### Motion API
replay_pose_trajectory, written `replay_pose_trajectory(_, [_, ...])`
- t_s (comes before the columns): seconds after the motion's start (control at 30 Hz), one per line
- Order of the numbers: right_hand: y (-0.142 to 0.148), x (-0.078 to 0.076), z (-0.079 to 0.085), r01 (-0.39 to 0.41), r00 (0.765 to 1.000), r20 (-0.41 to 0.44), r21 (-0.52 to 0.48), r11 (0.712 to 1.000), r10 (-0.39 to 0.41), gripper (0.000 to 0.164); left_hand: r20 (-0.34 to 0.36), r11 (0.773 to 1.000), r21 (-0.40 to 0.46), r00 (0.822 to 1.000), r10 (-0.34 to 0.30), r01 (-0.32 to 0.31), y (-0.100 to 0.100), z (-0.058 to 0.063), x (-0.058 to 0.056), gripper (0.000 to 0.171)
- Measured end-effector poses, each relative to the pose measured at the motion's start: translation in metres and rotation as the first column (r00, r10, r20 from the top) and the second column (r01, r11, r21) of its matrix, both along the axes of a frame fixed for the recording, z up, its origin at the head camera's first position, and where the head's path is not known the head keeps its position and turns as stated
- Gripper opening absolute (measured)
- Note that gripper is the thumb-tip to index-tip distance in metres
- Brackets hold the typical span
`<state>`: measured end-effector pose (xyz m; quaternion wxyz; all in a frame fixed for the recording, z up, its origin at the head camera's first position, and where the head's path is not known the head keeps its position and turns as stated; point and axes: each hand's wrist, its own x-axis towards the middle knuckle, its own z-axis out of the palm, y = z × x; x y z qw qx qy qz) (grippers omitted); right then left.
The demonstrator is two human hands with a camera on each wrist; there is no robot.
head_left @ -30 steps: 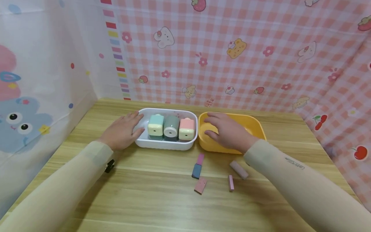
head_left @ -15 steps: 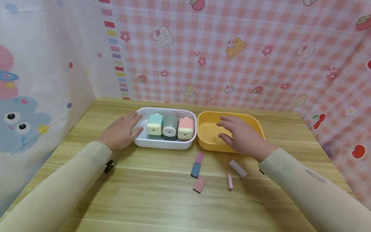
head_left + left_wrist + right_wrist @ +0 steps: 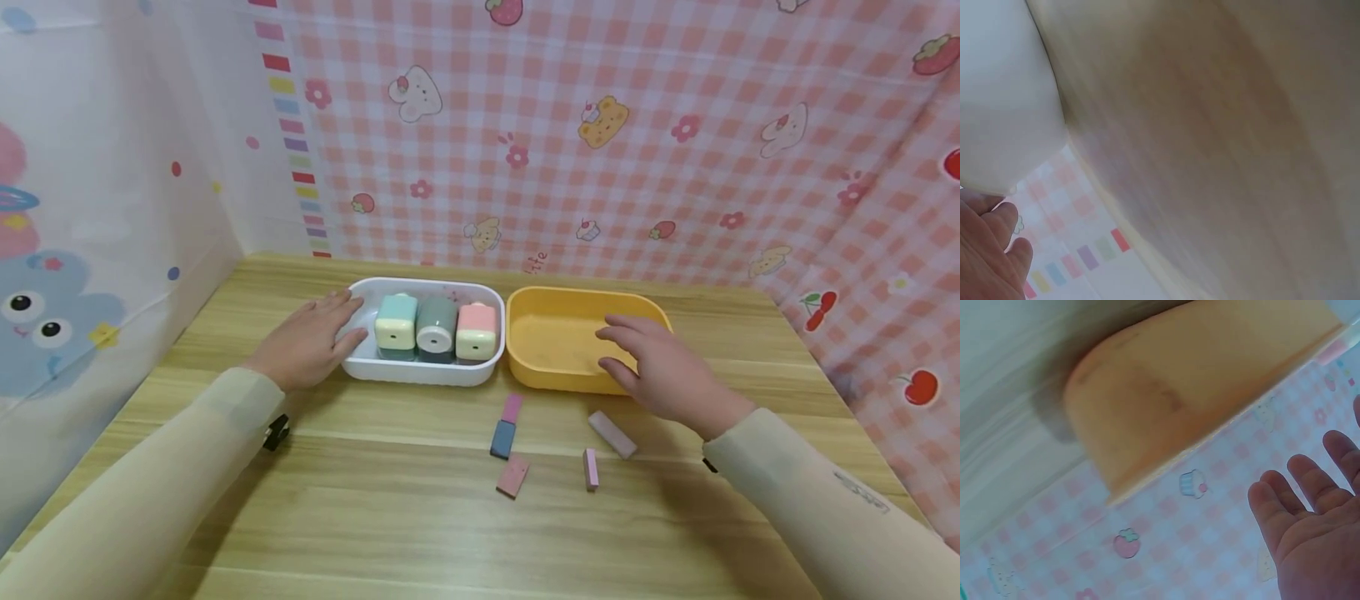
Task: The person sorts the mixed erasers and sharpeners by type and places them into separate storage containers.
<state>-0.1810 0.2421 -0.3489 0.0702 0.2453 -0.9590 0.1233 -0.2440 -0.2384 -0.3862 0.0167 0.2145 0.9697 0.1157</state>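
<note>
My left hand (image 3: 300, 343) rests at the left rim of a white tray (image 3: 420, 373), its fingers fairly straight along the edge. Inside that tray stand three small sharpener-like things, each with a round hole in front: a mint-and-cream one (image 3: 396, 321), a grey-green one (image 3: 437, 321) and a pink-and-cream one (image 3: 476, 329). Over the right part of a yellow tray (image 3: 551, 380) hovers my right hand (image 3: 670, 372), fingers loosely extended with nothing between them. The right wrist view shows those fingers (image 3: 1319, 481) apart from the yellow tray's wall.
In front of the trays lie several small eraser-like blocks: a pink-and-blue one (image 3: 503, 437), a salmon one (image 3: 513, 478), a thin pink one (image 3: 591, 469) and a pale mauve one (image 3: 612, 434). Patterned cloth (image 3: 555, 142) hangs behind the wooden table (image 3: 375, 517).
My right hand has moved right and a little toward me, from the yellow tray's left end to its right side. My left hand stays at the white tray. The whole view shifts slightly.
</note>
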Motion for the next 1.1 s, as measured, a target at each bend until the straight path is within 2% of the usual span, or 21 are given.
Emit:
replay_pose_trajectory(0.17, [0.017,-0.003,-0.006,0.081,0.994,0.068,0.012,0.997,-0.082,0.05,-0.003,1.0,0.006,1.0,-0.006,0.007,-0.001,-0.001,0.001,0.07])
replay_pose_trajectory(0.27, [0.031,-0.007,-0.011,0.142,0.979,0.139,0.035,0.989,-0.146,0.06,-0.013,1.0,0.012,1.0,-0.011,0.012,-0.001,-0.002,0.0,0.071])
replay_pose_trajectory(0.4, [0.049,-0.013,-0.019,0.184,0.964,0.184,0.059,0.981,-0.192,0.072,-0.017,1.0,0.014,1.0,-0.012,0.012,-0.001,-0.003,0.0,0.071])
replay_pose_trajectory(0.77, [0.075,-0.02,-0.039,0.171,0.961,0.21,0.068,0.983,-0.181,0.089,-0.003,1.0,0.011,1.0,-0.009,0.009,-0.002,-0.006,-0.001,0.073])
replay_pose_trajectory(1.1, [0.076,-0.018,-0.044,0.168,0.957,0.228,0.069,0.983,-0.18,0.094,-0.007,1.0,0.003,1.0,-0.001,0.001,0.0,-0.006,-0.001,0.07])
